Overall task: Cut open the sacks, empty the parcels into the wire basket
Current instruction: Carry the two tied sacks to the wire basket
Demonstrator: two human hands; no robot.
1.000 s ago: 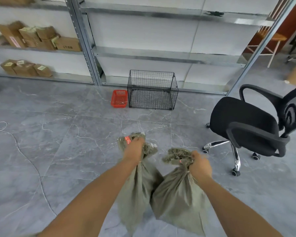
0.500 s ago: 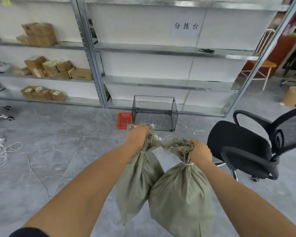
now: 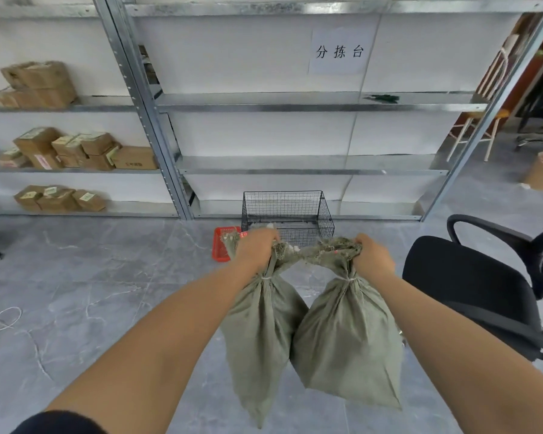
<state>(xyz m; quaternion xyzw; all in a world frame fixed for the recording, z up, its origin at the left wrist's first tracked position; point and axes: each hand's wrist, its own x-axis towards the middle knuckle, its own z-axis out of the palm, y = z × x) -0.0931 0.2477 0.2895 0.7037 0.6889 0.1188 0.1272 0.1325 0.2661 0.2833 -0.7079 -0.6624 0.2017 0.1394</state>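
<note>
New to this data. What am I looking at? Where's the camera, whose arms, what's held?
No machine here: a person works bare-handed. The one picture comes from a wide-angle camera on their head, looking forward and down, so the arms enter from below. The left hand grips the tied neck of an olive-green woven sack; the right hand grips the neck of a second olive-green sack. Both hang side by side, tied shut. Ahead on the grey tiled floor stands a black wire basket, a small red plastic basket beside it, before grey metal shelving. Brown cardboard boxes sit on the left shelves; a black office chair stands at right.
</note>
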